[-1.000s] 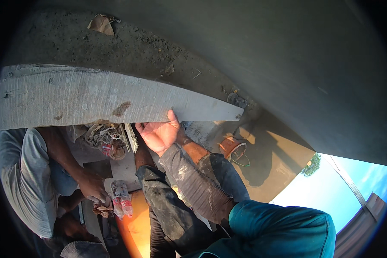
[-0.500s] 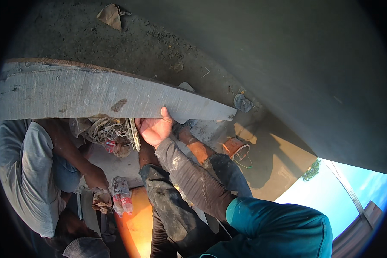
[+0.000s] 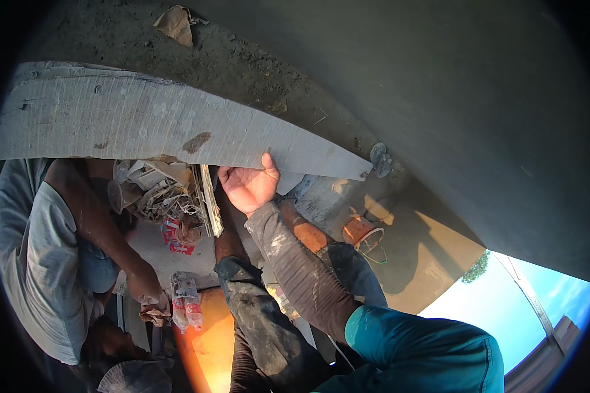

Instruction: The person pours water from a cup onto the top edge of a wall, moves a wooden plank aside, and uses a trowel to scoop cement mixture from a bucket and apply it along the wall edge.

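A long grey wooden board (image 3: 137, 121) with a smeared face and a tapering right end stretches across the left and middle. At its lower edge is my right hand (image 3: 250, 187), palm up, the thumb lying against the board's face. My fingers curl behind that edge, and their tips are hidden. Below the board, beside my hand, is a bundle of thin wood strips (image 3: 208, 200). My left hand is out of sight; only a brown sleeve (image 3: 244, 357) shows low in the middle.
Another person (image 3: 46, 249) in grey crouches at left, one hand near crumpled brown paper (image 3: 156, 316). Plastic bottles (image 3: 187, 301) lie by an orange container (image 3: 206, 334). Scraps and fibres (image 3: 157, 196) are heaped under the board. An orange bucket (image 3: 360, 232) stands right, near a grey wall (image 3: 478, 118).
The board has shifted up and right in view, and its broad face shows more fully. My right hand has moved along with it. More of the scrap heap shows beneath.
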`<act>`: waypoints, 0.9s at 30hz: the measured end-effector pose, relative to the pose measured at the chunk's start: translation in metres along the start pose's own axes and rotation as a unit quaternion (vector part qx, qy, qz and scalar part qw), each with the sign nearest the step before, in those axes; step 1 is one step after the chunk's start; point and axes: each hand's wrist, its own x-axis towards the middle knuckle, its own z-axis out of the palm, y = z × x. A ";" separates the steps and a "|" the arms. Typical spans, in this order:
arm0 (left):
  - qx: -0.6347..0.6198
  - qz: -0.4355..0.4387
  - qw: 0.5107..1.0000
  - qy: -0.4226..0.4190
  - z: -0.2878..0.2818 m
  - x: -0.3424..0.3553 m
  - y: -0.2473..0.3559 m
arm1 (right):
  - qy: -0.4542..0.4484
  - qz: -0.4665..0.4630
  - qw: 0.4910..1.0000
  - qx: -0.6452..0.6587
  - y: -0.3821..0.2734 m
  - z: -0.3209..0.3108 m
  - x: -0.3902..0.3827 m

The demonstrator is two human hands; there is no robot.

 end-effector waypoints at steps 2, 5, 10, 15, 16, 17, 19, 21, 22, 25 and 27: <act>0.031 -0.009 0.999 0.014 -0.020 -0.008 0.005 | 0.007 -0.004 1.000 -0.003 0.001 0.000 -0.001; 0.076 -0.025 0.996 0.040 -0.053 -0.023 0.013 | 0.007 -0.012 1.000 -0.010 0.002 0.001 -0.002; 0.144 -0.054 0.985 0.080 -0.096 -0.048 0.017 | -0.006 0.006 1.000 -0.008 0.002 -0.005 0.006; 0.206 -0.090 0.968 0.111 -0.123 -0.075 0.013 | -0.004 0.005 1.000 -0.014 0.005 -0.008 0.006; 0.218 -0.096 0.964 0.115 -0.126 -0.080 0.011 | -0.005 0.011 1.000 -0.021 0.005 -0.006 0.010; 0.228 -0.102 0.961 0.119 -0.126 -0.084 0.008 | -0.014 0.023 0.999 -0.024 0.000 -0.007 0.010; 0.248 -0.109 0.953 0.134 -0.128 -0.095 0.003 | 0.011 0.070 0.997 -0.036 -0.006 0.002 0.003; 0.265 -0.119 0.944 0.155 -0.129 -0.113 -0.009 | 0.099 0.123 0.980 -0.121 -0.011 0.024 -0.016; 0.269 -0.127 0.941 0.164 -0.125 -0.122 -0.021 | 0.103 0.127 0.978 -0.128 -0.028 0.025 -0.029; 0.300 -0.134 0.919 0.219 -0.127 -0.149 -0.039 | 0.140 0.177 0.718 -0.659 -0.080 0.003 -0.066; 0.392 -0.100 0.888 0.220 -0.067 -0.148 -0.010 | 0.167 0.027 0.620 -0.766 -0.160 -0.016 -0.087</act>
